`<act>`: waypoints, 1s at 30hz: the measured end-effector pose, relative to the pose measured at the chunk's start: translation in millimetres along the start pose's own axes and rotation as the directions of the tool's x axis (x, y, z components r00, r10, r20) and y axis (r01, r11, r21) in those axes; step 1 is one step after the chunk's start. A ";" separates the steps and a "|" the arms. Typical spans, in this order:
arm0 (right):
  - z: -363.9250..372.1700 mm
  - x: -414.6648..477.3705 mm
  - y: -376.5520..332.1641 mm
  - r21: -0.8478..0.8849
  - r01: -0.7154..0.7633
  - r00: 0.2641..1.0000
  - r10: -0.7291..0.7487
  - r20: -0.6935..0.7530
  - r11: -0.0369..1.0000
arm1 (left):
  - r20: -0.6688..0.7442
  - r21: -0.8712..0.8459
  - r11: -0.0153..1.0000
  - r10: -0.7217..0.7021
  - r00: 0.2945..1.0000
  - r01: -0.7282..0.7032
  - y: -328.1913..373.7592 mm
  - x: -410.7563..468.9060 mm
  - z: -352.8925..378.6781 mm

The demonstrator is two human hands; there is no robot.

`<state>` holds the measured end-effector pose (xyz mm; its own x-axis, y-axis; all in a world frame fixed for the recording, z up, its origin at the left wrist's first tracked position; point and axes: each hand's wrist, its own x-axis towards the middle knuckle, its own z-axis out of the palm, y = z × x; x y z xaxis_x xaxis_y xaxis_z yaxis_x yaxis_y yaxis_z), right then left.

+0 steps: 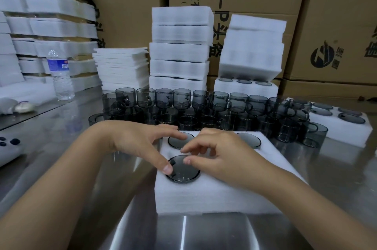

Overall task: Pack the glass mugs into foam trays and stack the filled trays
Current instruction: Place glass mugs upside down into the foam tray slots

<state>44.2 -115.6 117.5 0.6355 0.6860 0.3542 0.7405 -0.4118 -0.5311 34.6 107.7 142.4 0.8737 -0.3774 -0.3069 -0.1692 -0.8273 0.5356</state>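
A white foam tray [204,194] lies on the steel table in front of me. Smoky grey glass mugs sit sunk in its holes: one at the near left [183,172], one behind it [179,140], one at the far right [250,139]. My left hand [140,141] reaches over the tray's left edge, its thumb tip on the rim of the near-left mug. My right hand [214,153] hovers over the tray's middle with fingers loosely bent, fingertips just above that mug. It covers the holes beneath it. Several loose mugs [204,107] stand in rows behind the tray.
Filled foam trays stand stacked at the back centre [179,49] and back right [253,49], another filled tray [342,125] lies at right. A pile of flat foam sheets [122,68], a water bottle [60,74] and more foam stacks [51,35] stand at left. Cardboard boxes [336,25] form the backdrop.
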 end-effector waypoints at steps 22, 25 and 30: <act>2.5 -1.1 -2.0 -0.103 0.038 0.999 -0.037 0.011 0.994 | -0.592 -0.243 0.958 -0.020 0.806 -0.154 -7.8 59.8 27.8; 1.5 -0.9 -1.1 -0.101 0.037 0.999 -0.036 0.009 0.994 | -0.605 -0.134 0.984 0.011 0.796 -0.116 -11.2 57.4 26.2; 2.5 -2.0 -1.6 -0.094 0.031 0.999 -0.030 0.011 0.995 | -0.607 0.039 0.999 0.006 0.794 0.022 -13.6 53.2 19.4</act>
<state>41.2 -114.8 115.8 0.6106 0.7046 0.3616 0.7771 -0.4450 -0.4451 74.5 90.8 103.6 0.9700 -0.0522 0.2375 -0.1676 -0.8511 0.4975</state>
